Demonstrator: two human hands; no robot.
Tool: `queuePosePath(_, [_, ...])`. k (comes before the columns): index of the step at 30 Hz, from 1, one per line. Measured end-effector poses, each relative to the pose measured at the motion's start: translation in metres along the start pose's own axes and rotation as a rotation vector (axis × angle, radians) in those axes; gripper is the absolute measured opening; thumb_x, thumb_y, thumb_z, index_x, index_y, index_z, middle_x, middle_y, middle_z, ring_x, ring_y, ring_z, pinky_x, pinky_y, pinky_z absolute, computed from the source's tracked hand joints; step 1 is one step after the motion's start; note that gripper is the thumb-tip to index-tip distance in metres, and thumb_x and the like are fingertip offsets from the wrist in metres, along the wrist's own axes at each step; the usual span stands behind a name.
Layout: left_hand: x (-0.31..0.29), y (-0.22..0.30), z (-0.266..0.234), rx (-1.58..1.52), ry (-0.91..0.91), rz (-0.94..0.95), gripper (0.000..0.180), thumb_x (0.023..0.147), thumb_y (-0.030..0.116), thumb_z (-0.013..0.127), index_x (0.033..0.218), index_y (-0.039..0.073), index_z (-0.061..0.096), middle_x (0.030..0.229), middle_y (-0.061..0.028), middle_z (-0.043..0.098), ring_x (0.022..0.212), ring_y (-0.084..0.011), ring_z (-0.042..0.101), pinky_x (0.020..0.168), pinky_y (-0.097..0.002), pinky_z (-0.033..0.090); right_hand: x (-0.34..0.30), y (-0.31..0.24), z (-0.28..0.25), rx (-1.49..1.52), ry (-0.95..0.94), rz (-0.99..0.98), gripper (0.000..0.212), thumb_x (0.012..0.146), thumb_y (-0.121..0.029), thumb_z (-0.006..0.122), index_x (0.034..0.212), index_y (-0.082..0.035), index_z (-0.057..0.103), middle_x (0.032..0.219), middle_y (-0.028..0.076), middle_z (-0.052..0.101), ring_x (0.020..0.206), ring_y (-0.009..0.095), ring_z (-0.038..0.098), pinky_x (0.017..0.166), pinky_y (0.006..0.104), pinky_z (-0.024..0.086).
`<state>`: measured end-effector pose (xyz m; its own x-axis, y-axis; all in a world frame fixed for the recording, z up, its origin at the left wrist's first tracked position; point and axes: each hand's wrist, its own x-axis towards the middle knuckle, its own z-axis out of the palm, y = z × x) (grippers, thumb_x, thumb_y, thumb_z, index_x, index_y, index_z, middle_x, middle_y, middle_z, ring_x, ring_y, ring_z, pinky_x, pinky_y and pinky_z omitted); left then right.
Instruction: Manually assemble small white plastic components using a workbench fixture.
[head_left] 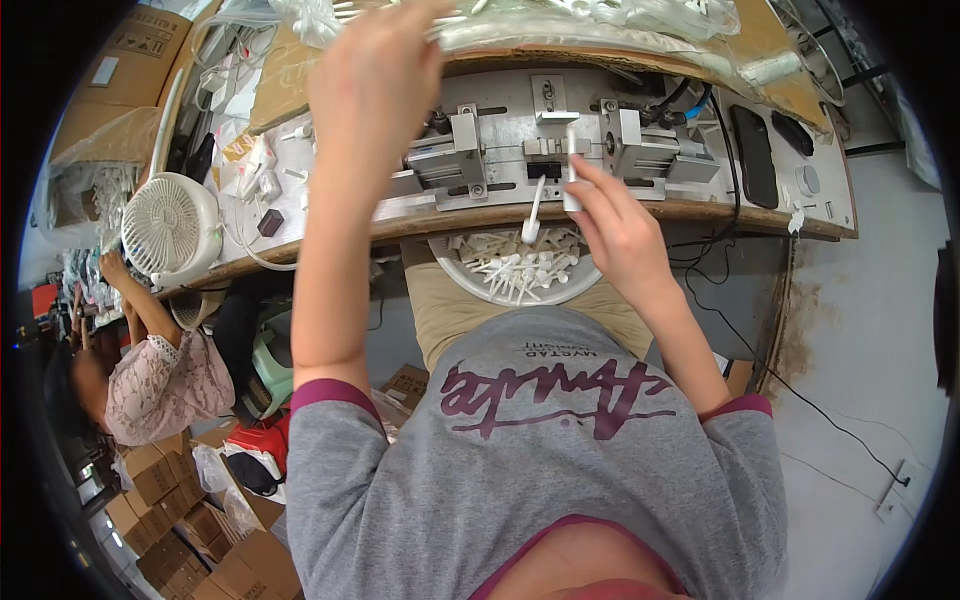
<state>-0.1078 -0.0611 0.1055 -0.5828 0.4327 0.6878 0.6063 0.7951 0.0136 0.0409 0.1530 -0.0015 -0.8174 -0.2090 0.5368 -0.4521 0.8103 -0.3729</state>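
Observation:
My left hand (375, 85) is stretched over the far side of the bench, by a pile of white plastic parts (590, 12) in clear bags. It is smeared by motion and its fingers are hidden. My right hand (622, 225) pinches a slim white plastic stick (572, 170) upright in front of the metal fixture (545, 150). Left of it, a white round-ended stick (534, 215) hangs tilted at the bench edge above a bowl; whether anything supports it I cannot tell. The white bowl (470, 285) on my lap holds many similar white pieces.
Metal clamp blocks (450, 150) flank the fixture. A white fan (170, 228) stands at the left, near a small dark block (270, 222). A black phone (753, 155) lies at the right. Cables hang off the bench. Another person (165, 385) sits at the left among cardboard boxes (150, 475).

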Motion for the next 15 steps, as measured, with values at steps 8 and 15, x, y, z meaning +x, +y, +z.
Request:
queuePosePath(8, [0.035,-0.053,0.047,0.253,-0.534,-0.012,0.024,0.080,0.008,0.065,0.103,0.007,0.071,0.105,-0.0137,0.070,0.094,-0.0329,0.066,0.081,-0.0419,0.053,0.009,-0.006,0.016,-0.253,-0.178,-0.097,0.023,0.075,-0.003,0.063,0.098,-0.003,0.064,0.127,0.012,0.066,0.049,0.019,0.059,0.050,0.0287,0.051])
queuePosePath(15, [0.024,-0.051,0.049,0.062,-0.181,0.086,0.015,0.093,0.018,0.058,0.101,0.008,0.067,0.087,-0.0101,0.069,0.084,-0.0321,0.067,0.073,-0.0415,0.054,0.022,-0.001,0.016,-0.342,-0.181,-0.108,0.030,0.071,-0.003,0.063,0.101,-0.003,0.063,0.125,0.015,0.066,0.050,0.020,0.061,0.051,0.0289,0.052])
